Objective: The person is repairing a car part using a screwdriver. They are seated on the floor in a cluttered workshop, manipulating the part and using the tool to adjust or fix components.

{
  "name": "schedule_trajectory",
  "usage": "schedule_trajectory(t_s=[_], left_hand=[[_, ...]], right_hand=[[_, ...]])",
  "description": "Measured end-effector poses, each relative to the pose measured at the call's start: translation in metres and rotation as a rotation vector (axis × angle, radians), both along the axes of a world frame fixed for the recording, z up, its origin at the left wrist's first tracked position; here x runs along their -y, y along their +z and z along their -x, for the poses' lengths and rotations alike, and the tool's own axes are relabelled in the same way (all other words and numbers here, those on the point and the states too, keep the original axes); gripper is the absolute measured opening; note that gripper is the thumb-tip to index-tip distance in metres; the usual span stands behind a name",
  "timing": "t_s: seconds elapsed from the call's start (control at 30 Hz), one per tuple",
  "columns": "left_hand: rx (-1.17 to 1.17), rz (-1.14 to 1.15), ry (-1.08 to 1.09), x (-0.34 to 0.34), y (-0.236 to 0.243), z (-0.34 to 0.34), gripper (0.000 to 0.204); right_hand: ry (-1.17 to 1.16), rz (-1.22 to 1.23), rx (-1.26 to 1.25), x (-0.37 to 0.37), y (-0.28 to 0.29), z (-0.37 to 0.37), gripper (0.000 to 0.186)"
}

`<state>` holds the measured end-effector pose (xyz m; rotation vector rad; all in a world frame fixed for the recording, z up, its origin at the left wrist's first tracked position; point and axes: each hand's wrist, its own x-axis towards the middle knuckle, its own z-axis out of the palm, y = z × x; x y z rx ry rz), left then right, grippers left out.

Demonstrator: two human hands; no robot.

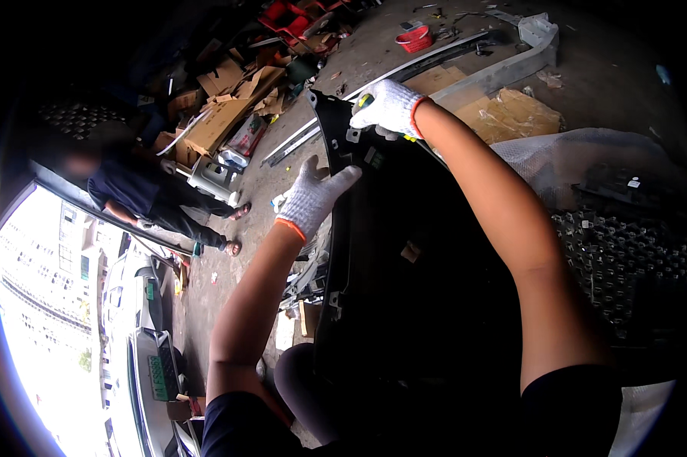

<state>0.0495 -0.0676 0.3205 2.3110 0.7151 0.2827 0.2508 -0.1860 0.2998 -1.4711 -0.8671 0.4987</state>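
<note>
A large black plastic panel (pixel 427 305), probably a car part, stands before me with metal clips along its left edge. Both my hands wear white knit gloves. My left hand (pixel 317 194) is at the panel's left edge, its thumb apart from the fingers and nothing seen in it. At the upper end of the panel, my right hand (pixel 389 109) is closed around a tool with a yellow-and-black handle (pixel 366 100). More yellow shows below that hand; the tool's working end is hidden. A small metal bracket (pixel 353 135) sits just below my right hand.
Long metal rails (pixel 450 57) and a grey beam (pixel 503 72) lie beyond the panel. A red basket (pixel 413 38) stands farther off. Cardboard boxes (pixel 229 114) pile up at the left, near a person in dark clothes (pixel 145 190). Perforated black parts (pixel 625 259) lie right; cars (pixel 141 343) stand outside.
</note>
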Motion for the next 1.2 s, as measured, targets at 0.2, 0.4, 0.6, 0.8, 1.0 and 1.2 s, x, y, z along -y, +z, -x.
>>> schedule_trajectory(t_s=[0.2,0.4,0.6,0.8,1.0,1.2], left_hand=[[0.067,0.396,-0.132,-0.011,-0.012,-0.027,0.068],[0.221,0.564,-0.057,-0.009,-0.027,-0.019,0.060],[0.196,0.584,-0.103,-0.018,-0.037,-0.021,0.053],[0.260,0.599,-0.099,-0.022,-0.050,-0.021,0.044],[0.320,0.589,-0.125,-0.020,-0.054,-0.022,0.041],[0.342,0.574,-0.130,-0.028,-0.062,-0.026,0.038]], right_hand=[[-0.004,0.081,0.017,-0.006,-0.002,0.002,0.027],[0.010,0.052,-0.012,-0.009,-0.006,0.008,0.029],[0.031,0.073,-0.002,-0.018,-0.010,0.010,0.024],[0.056,0.174,0.118,-0.032,-0.016,0.009,0.029],[-0.116,0.065,0.495,-0.045,-0.029,0.011,0.036],[0.036,0.055,0.121,-0.037,-0.026,0.016,0.033]])
